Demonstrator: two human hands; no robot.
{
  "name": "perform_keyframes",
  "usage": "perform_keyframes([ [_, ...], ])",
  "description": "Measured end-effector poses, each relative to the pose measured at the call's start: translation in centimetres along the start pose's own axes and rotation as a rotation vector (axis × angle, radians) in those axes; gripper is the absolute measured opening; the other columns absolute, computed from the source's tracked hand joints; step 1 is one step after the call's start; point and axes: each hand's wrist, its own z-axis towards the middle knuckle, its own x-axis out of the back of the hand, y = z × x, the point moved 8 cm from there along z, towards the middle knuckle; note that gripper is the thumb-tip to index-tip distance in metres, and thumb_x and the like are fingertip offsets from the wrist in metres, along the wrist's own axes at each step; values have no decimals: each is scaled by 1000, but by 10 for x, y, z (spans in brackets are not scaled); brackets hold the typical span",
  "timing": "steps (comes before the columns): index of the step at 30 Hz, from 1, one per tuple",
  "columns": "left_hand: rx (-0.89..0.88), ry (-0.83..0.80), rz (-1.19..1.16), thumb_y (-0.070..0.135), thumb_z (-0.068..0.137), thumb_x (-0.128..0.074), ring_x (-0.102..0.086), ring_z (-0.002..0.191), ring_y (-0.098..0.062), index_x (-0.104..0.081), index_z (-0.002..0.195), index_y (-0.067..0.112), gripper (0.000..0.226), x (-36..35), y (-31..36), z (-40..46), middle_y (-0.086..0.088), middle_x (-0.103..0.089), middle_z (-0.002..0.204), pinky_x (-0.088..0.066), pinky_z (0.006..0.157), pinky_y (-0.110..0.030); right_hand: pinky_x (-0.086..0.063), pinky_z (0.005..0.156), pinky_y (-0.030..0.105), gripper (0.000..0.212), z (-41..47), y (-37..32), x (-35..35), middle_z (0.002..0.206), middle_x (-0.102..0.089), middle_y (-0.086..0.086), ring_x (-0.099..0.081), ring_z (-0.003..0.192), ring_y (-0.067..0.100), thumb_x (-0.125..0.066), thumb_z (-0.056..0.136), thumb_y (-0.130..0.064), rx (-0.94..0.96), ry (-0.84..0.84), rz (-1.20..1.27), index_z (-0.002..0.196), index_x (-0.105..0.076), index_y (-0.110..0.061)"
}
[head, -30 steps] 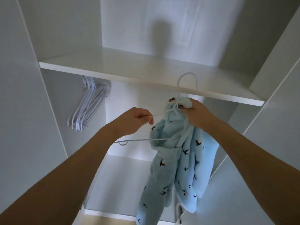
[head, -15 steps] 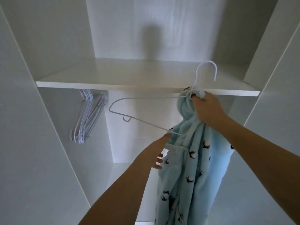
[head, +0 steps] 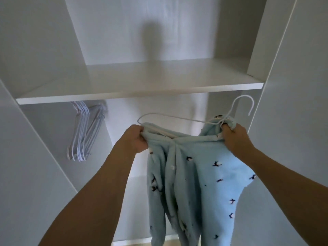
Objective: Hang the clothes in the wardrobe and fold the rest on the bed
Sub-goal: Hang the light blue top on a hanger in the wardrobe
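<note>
A light blue fleece garment (head: 198, 176) with small dark bird prints hangs between my hands inside the white wardrobe. A white wire hanger (head: 179, 118) passes through its top; the hook points up at the right, just below the shelf. My left hand (head: 134, 139) grips the garment's left shoulder edge together with the hanger's left end. My right hand (head: 234, 137) grips the bunched collar and the hanger's neck. The garment's lower part drops out of view.
A white shelf (head: 142, 89) spans the wardrobe above my hands. Several empty white hangers (head: 83, 132) hang bunched at the left under the shelf. White side panels (head: 292, 121) close in left and right. The rail itself is hidden behind the shelf.
My left hand rose from below the hanger and took hold of the garment's left edge at the hanger's end, spreading the fabric. My right hand with the hanger hook shifted right and lower.
</note>
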Motion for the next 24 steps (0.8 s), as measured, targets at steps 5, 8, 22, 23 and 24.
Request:
perform_keyframes([
  [5,30,-42,-79,38,78,-49,-58,107,-35,-59,110,6,47,4,7,-5,-16,-60,115,-48,94,-45,-43,64,35,29,0,-12,-11,80,-59,13,-52,70,26,-39,97,-22,42,-31,6,87,-60,-4],
  [8,33,-167,-17,55,65,-70,-57,102,-33,-60,104,7,62,-4,11,-15,-15,-60,100,-47,92,-42,-39,60,33,31,3,-9,-10,77,-58,13,-51,66,25,-38,97,-26,34,-7,-29,82,-57,-7],
  [22,-552,292,446,18,87,-59,-42,71,-19,-47,74,16,18,10,62,-22,-2,-47,76,-35,63,-29,-49,74,33,25,-16,-16,-15,81,-66,0,-61,78,14,-49,93,-41,116,-9,413,80,-64,-26],
  [23,-665,325,629,18,88,-56,-37,65,-17,-42,73,15,21,8,67,-26,0,-41,70,-32,58,-29,-50,72,29,27,-15,-18,-15,79,-67,-3,-63,76,10,-51,94,-45,129,-21,371,79,-65,-28],
  [24,-780,368,855,19,91,-52,-33,60,-16,-38,74,14,22,4,68,-32,1,-37,66,-30,56,-30,-51,71,27,29,-15,-22,-17,77,-68,-4,-63,75,9,-50,93,-47,159,-44,279,78,-66,-28],
])
